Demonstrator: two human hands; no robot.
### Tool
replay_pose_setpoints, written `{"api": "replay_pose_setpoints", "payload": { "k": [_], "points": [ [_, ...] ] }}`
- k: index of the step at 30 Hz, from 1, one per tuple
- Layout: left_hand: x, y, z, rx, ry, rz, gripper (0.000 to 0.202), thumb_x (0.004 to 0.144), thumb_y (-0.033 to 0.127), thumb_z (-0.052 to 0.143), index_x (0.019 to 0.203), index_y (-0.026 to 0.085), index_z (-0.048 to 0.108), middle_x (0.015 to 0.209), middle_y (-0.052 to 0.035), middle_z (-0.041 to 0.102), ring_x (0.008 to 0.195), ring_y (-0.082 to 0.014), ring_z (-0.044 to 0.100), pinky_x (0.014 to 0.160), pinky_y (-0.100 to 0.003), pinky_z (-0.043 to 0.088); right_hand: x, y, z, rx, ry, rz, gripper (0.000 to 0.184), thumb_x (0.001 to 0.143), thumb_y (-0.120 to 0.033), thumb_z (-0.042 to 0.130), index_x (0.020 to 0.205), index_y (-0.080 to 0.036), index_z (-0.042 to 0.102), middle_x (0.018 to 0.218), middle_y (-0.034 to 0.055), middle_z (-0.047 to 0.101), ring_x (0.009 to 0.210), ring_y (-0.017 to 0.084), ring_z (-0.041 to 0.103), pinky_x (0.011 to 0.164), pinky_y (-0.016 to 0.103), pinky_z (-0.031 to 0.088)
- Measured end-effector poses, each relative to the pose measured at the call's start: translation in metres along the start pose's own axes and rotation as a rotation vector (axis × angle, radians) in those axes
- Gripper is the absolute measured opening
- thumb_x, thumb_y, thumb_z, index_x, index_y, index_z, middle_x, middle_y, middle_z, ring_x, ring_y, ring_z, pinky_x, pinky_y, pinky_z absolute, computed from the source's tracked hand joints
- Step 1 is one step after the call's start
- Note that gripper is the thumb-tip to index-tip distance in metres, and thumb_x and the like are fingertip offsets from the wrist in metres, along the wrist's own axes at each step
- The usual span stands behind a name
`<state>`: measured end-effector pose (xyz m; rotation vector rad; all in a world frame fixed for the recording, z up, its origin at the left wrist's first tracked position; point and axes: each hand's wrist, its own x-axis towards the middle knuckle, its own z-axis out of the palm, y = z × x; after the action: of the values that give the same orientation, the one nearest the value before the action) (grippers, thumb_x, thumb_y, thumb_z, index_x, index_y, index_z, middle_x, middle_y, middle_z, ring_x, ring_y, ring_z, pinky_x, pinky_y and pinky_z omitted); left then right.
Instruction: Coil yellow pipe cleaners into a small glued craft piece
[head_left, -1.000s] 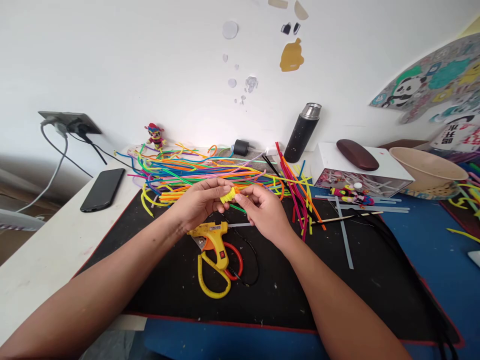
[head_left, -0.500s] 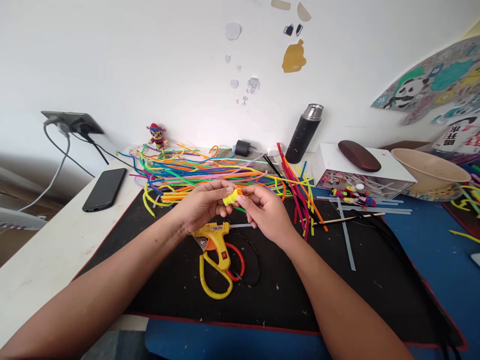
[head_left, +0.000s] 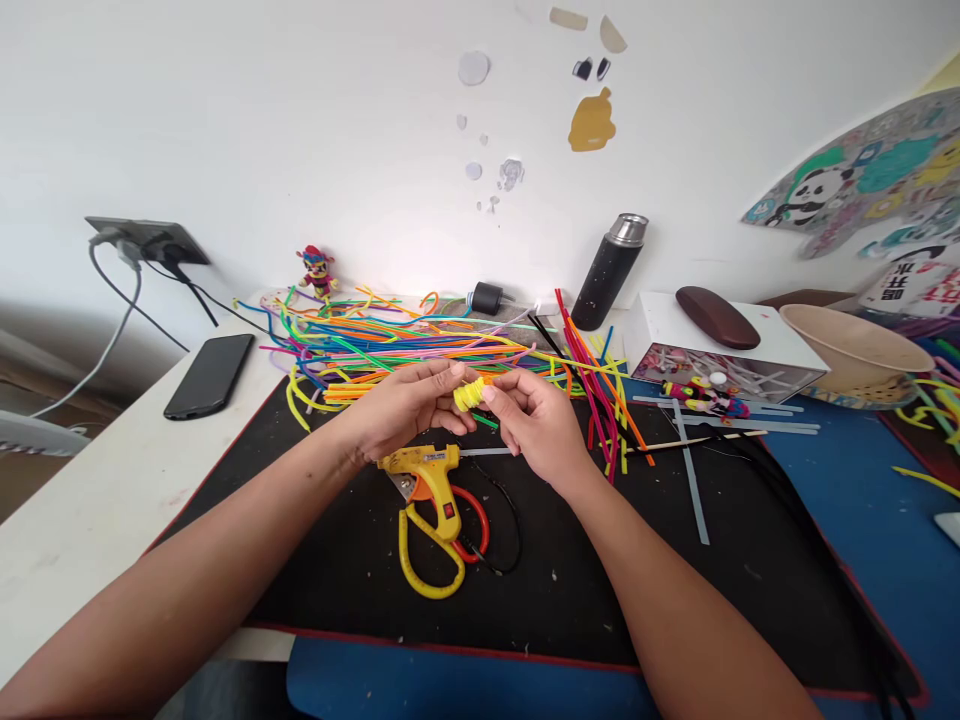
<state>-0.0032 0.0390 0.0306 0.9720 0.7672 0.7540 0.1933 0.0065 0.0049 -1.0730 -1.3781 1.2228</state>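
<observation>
Between my two hands is a small coil of yellow pipe cleaner (head_left: 469, 394) with a bit of orange at its right end. The fingers of my left hand (head_left: 412, 402) are closed on the coil's left side. My right hand (head_left: 538, 420) pinches its right end between thumb and fingers, which hide part of the orange. Just below my hands, a yellow glue gun (head_left: 429, 470) lies on the black mat (head_left: 330, 570). Scissors with a yellow and a red handle (head_left: 431, 590) lie partly beneath the gun.
Behind my hands spreads a pile of coloured pipe cleaners (head_left: 375, 345). A black flask (head_left: 609, 275) leans at the wall, left of a white box (head_left: 720, 330). Clear glue sticks (head_left: 691, 480) lie at right. A phone (head_left: 210, 376) and a small figurine (head_left: 316, 272) are at left.
The coil has turned a little in my fingers, so more yellow and less orange shows. Both hands stay in nearly the same place; the view has shifted slightly.
</observation>
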Motion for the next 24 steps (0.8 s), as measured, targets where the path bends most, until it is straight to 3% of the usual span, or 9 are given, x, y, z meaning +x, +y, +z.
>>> {"api": "replay_pose_setpoints", "payload": {
  "k": [3,11,24],
  "points": [
    [-0.0025,0.0036,0.0007,0.055,0.002,0.012,0.037,0.081,0.041,0.089,0.101,0.014,0.073,0.088,-0.0058,0.074,0.072,-0.0169,0.076,0.065,-0.023,0.064,-0.0002,-0.0008,-0.0001,-0.010,0.011,-0.006,0.043,0.088,-0.064,0.071,0.088,-0.022,0.063,0.055,-0.0077,0.049,0.037,0.009,0.041,0.037,0.024,0.027],
    [-0.0042,0.0052,0.0056,0.129,0.024,0.020,0.032,0.078,0.030,0.088,0.100,0.015,0.069,0.084,-0.0041,0.074,0.066,-0.0167,0.075,0.057,-0.023,0.061,-0.0031,-0.0002,0.0015,-0.161,0.055,-0.052,0.037,0.093,-0.058,0.069,0.088,-0.022,0.064,0.052,-0.0077,0.047,0.042,0.011,0.041,0.042,0.026,0.029],
    [-0.0020,0.0008,0.0069,0.104,0.069,0.034,0.032,0.074,0.025,0.089,0.097,0.014,0.068,0.081,-0.0021,0.072,0.066,-0.0154,0.075,0.060,-0.022,0.061,-0.0031,0.0043,0.0032,-0.230,0.062,-0.101,0.029,0.095,-0.049,0.067,0.088,-0.021,0.064,0.051,-0.0085,0.045,0.044,0.011,0.041,0.046,0.026,0.031]
  ]
}}
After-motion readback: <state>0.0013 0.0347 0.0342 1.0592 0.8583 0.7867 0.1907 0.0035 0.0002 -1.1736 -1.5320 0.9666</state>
